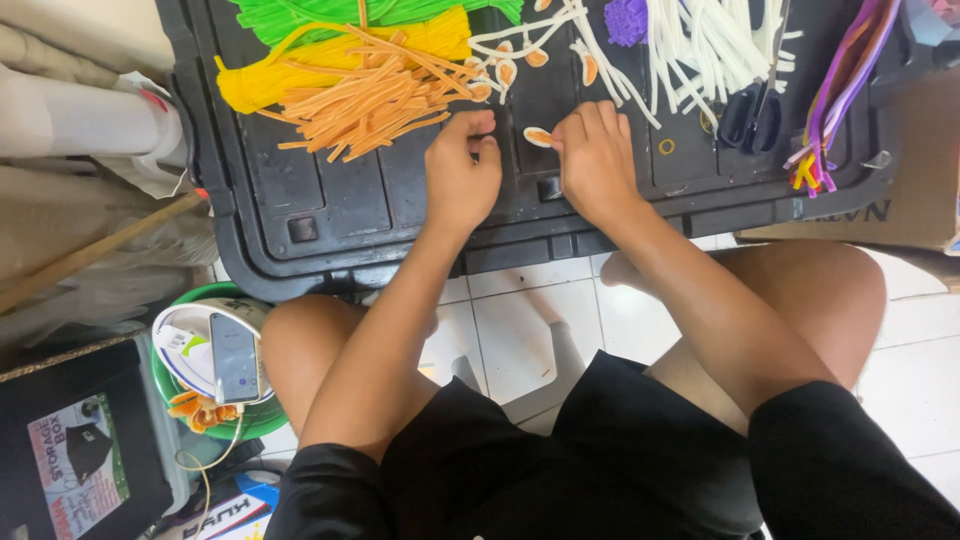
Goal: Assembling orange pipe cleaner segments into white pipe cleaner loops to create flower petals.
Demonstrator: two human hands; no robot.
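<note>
Head view, left to right: a phone [236,357] lies on a green bowl [262,420] near the floor, while on the black plastic lid [340,205] sit yellow stems [270,70] and loose orange stems [375,105] — just left of the hands. The left hand [462,175] is curled into a narrow fist, its contents impossible to tell; the right hand [597,160] pinches a small white-rimmed orange petal [539,137] at its fingertips, between the two hands. Farther right lie white stems [705,45], black scissors [752,110] and purple stems [845,75].
</note>
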